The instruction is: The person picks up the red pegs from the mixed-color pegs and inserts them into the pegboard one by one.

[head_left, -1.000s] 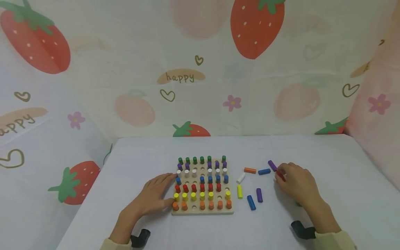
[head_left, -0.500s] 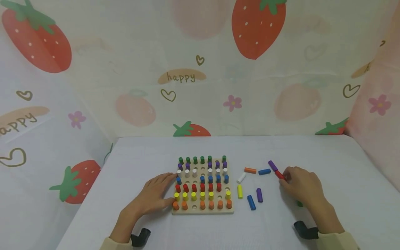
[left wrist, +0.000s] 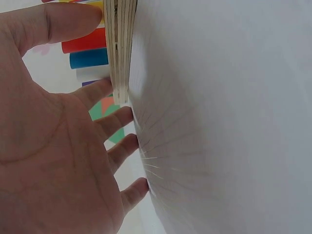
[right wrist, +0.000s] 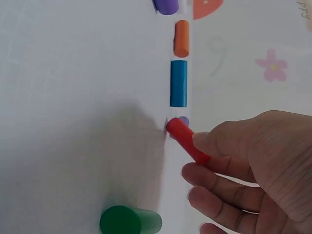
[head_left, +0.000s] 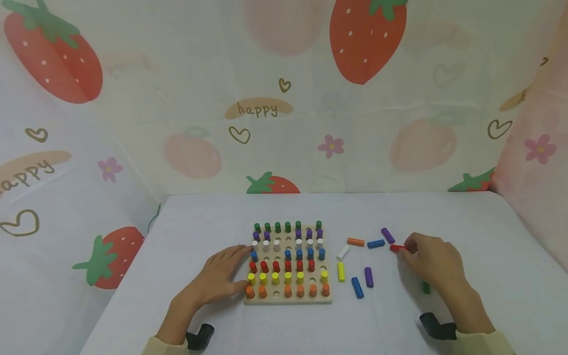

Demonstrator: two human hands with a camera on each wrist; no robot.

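A wooden pegboard (head_left: pixel 288 301) stands mid-table, with coloured pegs upright in rows and some holes bare. Against its left edge rests my left hand (head_left: pixel 222 273), fingers spread and mostly straight; the left wrist view shows the thumb and index finger at the board's side (left wrist: pixel 119 48). My right hand (head_left: pixel 435 259), off to the right of the board, pinches a red peg (right wrist: pixel 186 139) between thumb and index finger, its free end low over the tabletop. Beyond it lies a purple peg (head_left: pixel 388 235). A green peg (right wrist: pixel 122 220) is partly hidden below my right hand.
Between board and right hand lie loose pegs: orange (head_left: pixel 356 242), blue (head_left: pixel 375 244), white (head_left: pixel 343 253), yellow (head_left: pixel 340 272), a second purple peg (head_left: pixel 369 277) and a second blue peg (head_left: pixel 357 287). A strawberry-print sheet (head_left: pixel 364 167) hangs behind the white table (head_left: pixel 213 212).
My right hand has shifted slightly right, and the red peg has swung from steeply slanted to nearly level, away from the purple peg. The left hand holds its place.
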